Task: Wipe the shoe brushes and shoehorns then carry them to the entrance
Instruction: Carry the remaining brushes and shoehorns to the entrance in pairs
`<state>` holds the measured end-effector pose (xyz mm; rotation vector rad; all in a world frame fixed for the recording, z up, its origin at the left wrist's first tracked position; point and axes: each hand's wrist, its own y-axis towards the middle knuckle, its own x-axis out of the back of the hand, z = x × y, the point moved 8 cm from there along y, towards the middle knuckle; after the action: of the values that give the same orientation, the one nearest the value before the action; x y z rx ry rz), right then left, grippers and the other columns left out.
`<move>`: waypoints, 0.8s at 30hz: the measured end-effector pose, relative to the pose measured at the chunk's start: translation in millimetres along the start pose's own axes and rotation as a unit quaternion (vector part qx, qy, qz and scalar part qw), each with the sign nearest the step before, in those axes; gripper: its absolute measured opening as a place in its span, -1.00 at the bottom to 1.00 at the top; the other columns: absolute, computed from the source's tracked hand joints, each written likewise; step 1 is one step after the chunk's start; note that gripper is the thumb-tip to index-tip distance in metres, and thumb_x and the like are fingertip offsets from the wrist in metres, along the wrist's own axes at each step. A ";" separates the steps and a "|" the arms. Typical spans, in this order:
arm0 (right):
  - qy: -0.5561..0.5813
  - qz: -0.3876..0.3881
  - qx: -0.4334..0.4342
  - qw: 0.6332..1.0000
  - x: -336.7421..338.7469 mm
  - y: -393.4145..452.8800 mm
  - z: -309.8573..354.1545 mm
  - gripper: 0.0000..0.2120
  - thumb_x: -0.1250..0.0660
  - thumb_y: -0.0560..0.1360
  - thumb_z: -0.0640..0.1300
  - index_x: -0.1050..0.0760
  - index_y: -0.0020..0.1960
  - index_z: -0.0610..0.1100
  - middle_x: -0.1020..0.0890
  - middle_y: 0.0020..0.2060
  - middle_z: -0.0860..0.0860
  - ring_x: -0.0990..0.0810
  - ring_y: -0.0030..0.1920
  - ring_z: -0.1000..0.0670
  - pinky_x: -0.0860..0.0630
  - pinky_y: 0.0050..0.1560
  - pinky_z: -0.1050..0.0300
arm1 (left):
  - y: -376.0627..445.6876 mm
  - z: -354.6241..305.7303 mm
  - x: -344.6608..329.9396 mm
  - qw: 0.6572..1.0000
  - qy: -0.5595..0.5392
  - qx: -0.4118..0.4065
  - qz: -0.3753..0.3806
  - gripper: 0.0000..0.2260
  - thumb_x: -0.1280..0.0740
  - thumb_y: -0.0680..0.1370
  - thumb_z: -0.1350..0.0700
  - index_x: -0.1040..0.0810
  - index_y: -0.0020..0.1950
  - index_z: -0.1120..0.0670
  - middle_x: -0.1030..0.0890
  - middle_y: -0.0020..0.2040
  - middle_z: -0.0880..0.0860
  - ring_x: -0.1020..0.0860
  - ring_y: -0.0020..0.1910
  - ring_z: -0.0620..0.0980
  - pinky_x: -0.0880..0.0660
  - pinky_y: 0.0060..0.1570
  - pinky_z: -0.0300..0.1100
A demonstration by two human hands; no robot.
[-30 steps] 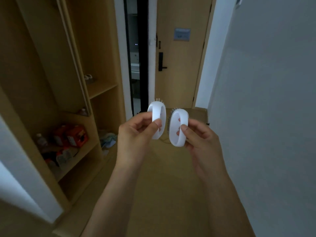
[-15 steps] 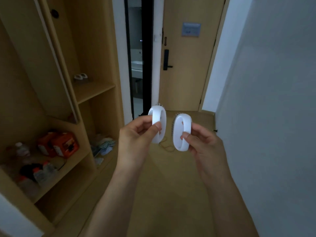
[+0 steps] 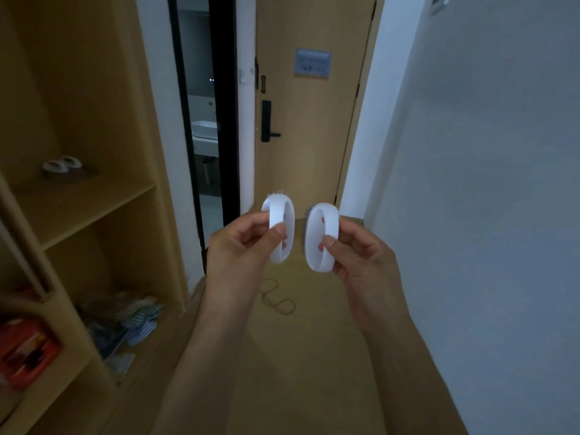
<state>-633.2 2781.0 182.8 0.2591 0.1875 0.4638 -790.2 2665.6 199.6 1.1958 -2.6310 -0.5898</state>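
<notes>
Two white oval shoe brushes held up side by side in the hallway — left brush pinched by the left hand, right brush by the right hand, fingers curled round the handle loops. Probably light, rigid plastic, a bit slick; best gripped by the loop, bristles away. Since a second ago, closer to the entrance door.

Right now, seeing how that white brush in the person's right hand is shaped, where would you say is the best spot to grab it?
Probably the looped strap handle across its back. The right-hand brush is an oval white body with bristles on the far side and an open band facing the person. The right hand pinches that band, thumb in front, coming from the right edge. The left hand holds the left-hand brush likewise.
</notes>
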 end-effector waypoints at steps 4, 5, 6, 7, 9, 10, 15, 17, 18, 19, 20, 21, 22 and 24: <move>0.002 0.016 -0.007 1.000 -35.1 48.1 -26.8 -0.65 -0.44 0.50 -0.24 -0.61 0.27 -0.07 -0.73 0.05 0.05 -0.70 0.08 0.03 -0.64 0.15 -0.05 | 40.4 32.3 19.7 1.000 0.014 0.021 -0.016 -0.82 -0.44 0.52 0.09 -0.62 -0.02 -0.22 -0.65 -0.13 -0.34 -0.60 -0.10 -0.37 -0.54 -0.15 -0.36; 0.008 0.026 -0.013 1.000 -45.9 60.7 -34.3 -0.66 -0.44 0.50 -0.24 -0.62 0.27 -0.07 -0.73 0.05 0.05 -0.70 0.08 0.02 -0.63 0.15 -0.04 | 51.3 40.7 26.8 0.999 0.014 0.027 -0.027 -0.83 -0.44 0.52 0.09 -0.63 -0.02 -0.20 -0.66 -0.12 -0.32 -0.61 -0.09 -0.35 -0.56 -0.10 -0.30; 0.017 0.039 -0.022 0.999 -58.2 73.8 -42.5 -0.67 -0.44 0.51 -0.25 -0.62 0.26 -0.08 -0.73 0.04 0.03 -0.70 0.07 0.01 -0.63 0.15 -0.04 | 62.3 48.4 34.0 0.999 0.014 0.032 -0.039 -0.84 -0.44 0.52 0.09 -0.64 -0.02 -0.20 -0.67 -0.11 -0.29 -0.62 -0.08 -0.31 -0.58 -0.07 -0.25; 0.027 0.052 -0.032 0.998 -70.8 86.5 -50.9 -0.68 -0.43 0.51 -0.25 -0.62 0.25 -0.09 -0.73 0.03 0.00 -0.70 0.07 -0.01 -0.62 0.16 -0.05 | 73.1 55.5 41.3 0.998 0.013 0.035 -0.050 -0.84 -0.44 0.52 0.10 -0.65 -0.01 -0.18 -0.68 -0.11 -0.25 -0.63 -0.08 -0.27 -0.60 -0.06 -0.21; 0.041 0.076 -0.047 0.995 -97.2 112.3 -67.5 -0.71 -0.43 0.51 -0.26 -0.64 0.22 -0.08 -0.74 0.01 -0.02 -0.70 0.07 -0.03 -0.61 0.17 -0.07 | 95.0 68.7 56.1 0.997 0.018 0.040 -0.071 -0.85 -0.44 0.52 0.11 -0.67 0.01 -0.14 -0.70 -0.10 -0.18 -0.66 -0.07 -0.20 -0.62 -0.05 -0.17; 0.050 0.085 -0.051 0.994 -110.6 126.0 -76.0 -0.72 -0.43 0.51 -0.26 -0.65 0.19 -0.05 -0.74 -0.01 -0.02 -0.70 0.06 -0.03 -0.61 0.17 -0.07 | 106.4 75.4 63.8 0.995 0.027 0.039 -0.082 -0.86 -0.44 0.52 0.10 -0.67 0.01 -0.14 -0.71 -0.10 -0.16 -0.66 -0.08 -0.19 -0.62 -0.07 -0.20; 0.084 0.142 -0.068 0.984 -177.4 199.2 -120.9 -0.71 -0.45 0.49 -0.29 -0.66 0.16 -0.03 -0.74 -0.02 -0.04 -0.71 0.01 0.00 -0.60 0.11 -0.05 | 171.6 116.8 100.5 0.984 0.058 0.051 -0.161 -0.82 -0.44 0.52 0.06 -0.67 -0.14 -0.25 -0.71 -0.16 -0.17 -0.65 -0.15 -0.24 -0.52 -0.22 -0.38; 0.090 0.167 -0.073 0.979 -203.0 235.1 -136.3 -0.71 -0.46 0.48 -0.28 -0.69 0.09 0.06 -0.74 0.00 -0.03 -0.70 0.04 -0.03 -0.60 0.11 -0.09 | 204.2 133.7 111.2 0.977 0.070 0.059 -0.192 -0.86 -0.45 0.51 0.05 -0.67 -0.14 -0.23 -0.70 -0.15 -0.21 -0.64 -0.15 -0.27 -0.50 -0.21 -0.38; 0.093 0.178 -0.076 0.977 -216.1 254.3 -142.4 -0.71 -0.46 0.48 -0.28 -0.69 0.05 0.10 -0.74 0.00 -0.01 -0.70 0.05 -0.05 -0.60 0.14 -0.13 | 222.4 140.5 116.2 0.974 0.076 0.061 -0.205 -0.87 -0.45 0.51 0.04 -0.66 -0.13 -0.22 -0.69 -0.15 -0.22 -0.63 -0.15 -0.29 -0.49 -0.20 -0.36; 0.094 0.189 -0.080 0.974 -229.1 273.2 -147.4 -0.71 -0.46 0.48 -0.27 -0.70 0.04 0.12 -0.74 0.00 0.00 -0.69 0.06 -0.05 -0.60 0.16 -0.16 | 240.8 145.9 121.5 0.971 0.081 0.063 -0.216 -0.88 -0.45 0.51 0.04 -0.66 -0.13 -0.22 -0.69 -0.15 -0.22 -0.63 -0.15 -0.30 -0.49 -0.19 -0.33; 0.094 0.200 -0.084 0.972 -242.9 291.4 -151.9 -0.71 -0.47 0.48 -0.25 -0.69 0.04 0.13 -0.74 0.00 0.01 -0.69 0.07 -0.05 -0.60 0.17 -0.17 | 258.8 150.2 127.3 0.968 0.086 0.065 -0.226 -0.88 -0.45 0.51 0.03 -0.65 -0.13 -0.22 -0.69 -0.15 -0.23 -0.63 -0.15 -0.31 -0.50 -0.17 -0.30; 0.092 0.213 -0.087 0.969 -257.3 307.7 -156.2 -0.71 -0.47 0.48 -0.24 -0.69 0.06 0.13 -0.74 0.01 0.02 -0.69 0.07 -0.05 -0.60 0.18 -0.18 | 275.6 152.9 133.9 0.965 0.093 0.065 -0.238 -0.87 -0.45 0.51 0.03 -0.65 -0.13 -0.23 -0.69 -0.14 -0.23 -0.63 -0.15 -0.31 -0.51 -0.17 -0.29; 0.092 0.230 -0.087 0.965 -272.5 322.3 -160.2 -0.70 -0.47 0.48 -0.23 -0.68 0.09 0.13 -0.73 0.02 0.02 -0.69 0.08 -0.04 -0.60 0.18 -0.18 | 291.0 154.7 140.8 0.962 0.099 0.061 -0.249 -0.86 -0.45 0.51 0.03 -0.65 -0.12 -0.25 -0.69 -0.14 -0.23 -0.63 -0.15 -0.30 -0.52 -0.17 -0.28; 0.097 0.264 -0.086 0.956 -303.2 347.7 -168.5 -0.66 -0.47 0.47 -0.26 -0.66 0.18 0.05 -0.73 0.04 0.00 -0.69 0.10 -0.05 -0.58 0.21 -0.20 | 317.0 158.8 155.3 0.956 0.110 0.048 -0.268 -0.83 -0.45 0.51 0.03 -0.65 -0.13 -0.28 -0.70 -0.14 -0.21 -0.65 -0.14 -0.25 -0.55 -0.18 -0.24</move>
<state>-1084.0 2974.7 159.0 0.0888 0.2684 1.0350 -1159.7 2780.8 194.4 1.9029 -2.1657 -0.3790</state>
